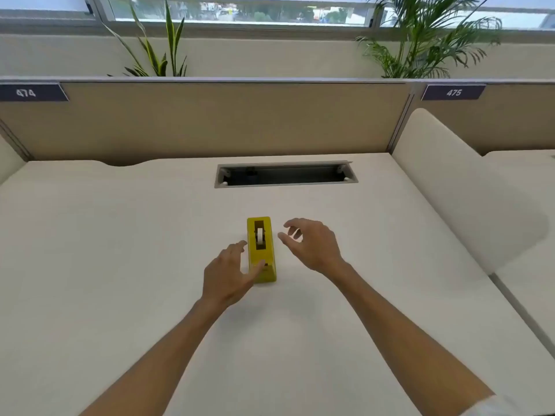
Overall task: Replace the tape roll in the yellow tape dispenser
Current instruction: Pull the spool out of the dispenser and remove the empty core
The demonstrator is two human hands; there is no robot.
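From my head camera, looking down: the yellow tape dispenser point(260, 249) stands on the pale table point(120, 250), lengthwise away from me, about the middle of the surface and nearer than the cable slot point(285, 174) set into the tabletop. A white tape roll point(259, 235) sits in its top well, seen edge-on.

I judge I am at the very first step, taking hold of the dispenser before anything comes out of it. No spare roll shows anywhere on the table, so I cannot tell where the new one is.

My left hand point(226, 274) lies against the dispenser's near left side, fingers loosely spread, with the thumb resting over the near end of the body; it touches but does not clamp. My right hand point(312, 244) hovers just beside the dispenser's right side, fingers curled and spread wide, holding nothing and apart from the yellow body.

Next, I reckon, the left must steady the base while the right comes in over the well to pinch the roll and lift it with its core straight up.
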